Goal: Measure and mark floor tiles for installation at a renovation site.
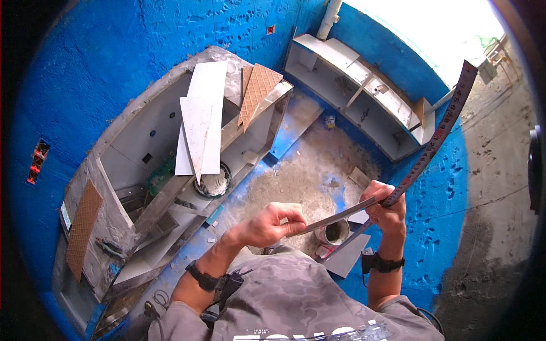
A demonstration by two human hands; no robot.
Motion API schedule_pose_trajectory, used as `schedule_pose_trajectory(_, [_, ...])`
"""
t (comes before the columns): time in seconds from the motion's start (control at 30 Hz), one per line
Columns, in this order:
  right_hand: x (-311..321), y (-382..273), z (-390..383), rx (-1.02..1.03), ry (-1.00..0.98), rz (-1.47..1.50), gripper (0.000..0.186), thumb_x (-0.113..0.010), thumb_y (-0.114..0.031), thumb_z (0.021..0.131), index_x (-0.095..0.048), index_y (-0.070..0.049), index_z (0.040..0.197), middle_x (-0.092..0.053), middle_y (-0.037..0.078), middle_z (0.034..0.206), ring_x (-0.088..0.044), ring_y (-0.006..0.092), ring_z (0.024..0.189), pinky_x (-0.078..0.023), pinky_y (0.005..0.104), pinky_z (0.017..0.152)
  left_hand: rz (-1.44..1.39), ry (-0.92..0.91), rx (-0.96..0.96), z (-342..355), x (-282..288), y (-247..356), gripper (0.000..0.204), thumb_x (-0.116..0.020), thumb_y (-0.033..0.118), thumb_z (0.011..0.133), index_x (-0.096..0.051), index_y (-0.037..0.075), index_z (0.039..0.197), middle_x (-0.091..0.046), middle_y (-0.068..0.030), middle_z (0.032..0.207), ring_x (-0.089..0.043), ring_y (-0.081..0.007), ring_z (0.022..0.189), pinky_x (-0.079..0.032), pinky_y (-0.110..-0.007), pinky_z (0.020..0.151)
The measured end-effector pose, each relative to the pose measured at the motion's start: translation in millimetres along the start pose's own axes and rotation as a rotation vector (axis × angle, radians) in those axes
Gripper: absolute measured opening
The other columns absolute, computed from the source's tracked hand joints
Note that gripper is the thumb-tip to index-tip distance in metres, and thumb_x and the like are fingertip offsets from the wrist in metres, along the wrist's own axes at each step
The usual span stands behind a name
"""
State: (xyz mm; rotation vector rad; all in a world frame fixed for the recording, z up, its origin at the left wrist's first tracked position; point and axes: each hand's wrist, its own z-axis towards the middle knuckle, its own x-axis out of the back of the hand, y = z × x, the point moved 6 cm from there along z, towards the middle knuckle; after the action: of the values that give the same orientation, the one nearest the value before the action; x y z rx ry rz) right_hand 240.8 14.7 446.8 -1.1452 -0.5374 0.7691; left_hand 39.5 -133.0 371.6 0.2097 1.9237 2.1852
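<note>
Tape (437, 138) held in the air above the floor (301, 159); I see its marked length run from the right hand (388, 212), closed around it and the nearer of the two, up and out to the right. Left hand (272, 224) pinches the lower end of a grey strip (336, 218) (separate, or the tape's back, I can't tell) slanting up to that right hand.
</note>
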Motion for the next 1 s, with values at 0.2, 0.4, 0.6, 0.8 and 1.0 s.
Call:
schedule_pose_trajectory(0.2, [-4.7,2.9,0.8,0.110,-0.138,0.068,0.016,-0.079,-0.008,0.085,-0.067,0.001,0.088,-0.065,0.015,0.075,-0.053,0.0116,0.051,-0.039,0.0252,0.044,-0.012,0.003,0.058,0.1,3.5,1.9,0.012,-0.067,0.010,0.099,-0.068,-0.001,0.095,-0.061,-0.0018,0.082,-0.055,-0.0108,0.078,-0.046,-0.028,0.074])
schedule_pose_trajectory(0.4, [-14.3,9.6,1.4,-0.188,-0.304,0.106,0.017,-0.082,0.000,0.074,-0.066,0.001,0.081,-0.070,0.014,0.085,-0.065,0.0213,0.077,-0.050,0.0353,0.068,-0.073,0.310,-0.047,-0.3,27.2,17.3,0.015,-0.066,0.011,0.101,-0.067,-0.001,0.092,-0.059,0.0001,0.082,-0.052,-0.0079,0.075,-0.044,-0.025,0.069])
schedule_pose_trajectory(0.6, [-9.9,17.4,-3.2,-0.317,-0.272,0.045,0.020,-0.084,0.003,0.074,-0.066,0.002,0.082,-0.068,0.011,0.087,-0.063,0.0189,0.078,-0.049,0.0329,0.068,-0.015,0.656,-0.035,-5.3,64.6,15.2,0.017,-0.067,0.015,0.100,-0.068,0.001,0.089,-0.059,0.0026,0.075,-0.051,-0.0057,0.069,-0.042,-0.021,0.067])
schedule_pose_trajectory(0.8, [-1.6,37.4,-4.1,-0.300,-0.377,-0.070,0.019,-0.084,-0.005,0.081,-0.067,0.001,0.089,-0.067,0.004,0.083,-0.062,0.0148,0.077,-0.050,0.0317,0.069,0.062,0.721,-0.059,-1.8,62.5,8.4,0.015,-0.066,0.013,0.100,-0.065,0.003,0.088,-0.055,0.0057,0.075,-0.047,-0.0021,0.069,-0.037,-0.020,0.062])
schedule_pose_trajectory(1.0, [8.9,48.2,-9.1,-0.414,-0.466,-0.107,0.031,-0.086,-0.009,0.082,-0.067,0.000,0.105,-0.068,0.003,0.086,-0.061,0.0107,0.080,-0.051,0.0284,0.073,0.127,0.933,-0.082,10.9,74.8,2.9,0.016,-0.065,0.012,0.101,-0.064,0.004,0.087,-0.057,0.0050,0.075,-0.050,-0.0035,0.068,-0.041,-0.020,0.063])
